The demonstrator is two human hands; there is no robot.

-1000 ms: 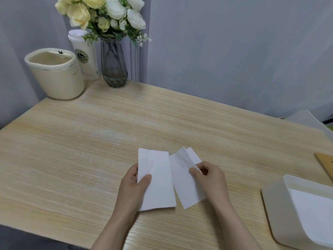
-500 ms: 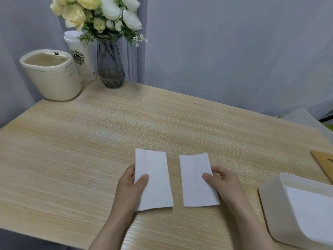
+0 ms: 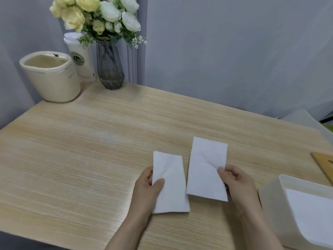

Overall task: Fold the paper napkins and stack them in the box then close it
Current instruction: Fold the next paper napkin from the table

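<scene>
1. Since half a second ago my right hand (image 3: 239, 184) has lifted the right napkin (image 3: 207, 170) off the table (image 3: 90, 150), pinching its right edge.
2. Left hand (image 3: 149, 188) pinches the left napkin's (image 3: 171, 184) left edge; it lies flat.
3. Both napkins' long axes run away from me.
4. Box (image 3: 273, 210) is open, right of the right hand, so that hand is nearer.

The white box (image 3: 270, 210) is cut off by the right and bottom edges — its far end is not seen. The wooden board (image 3: 324, 165) is clipped too, and the cup's (image 3: 82, 60) logo text is blurred.
</scene>
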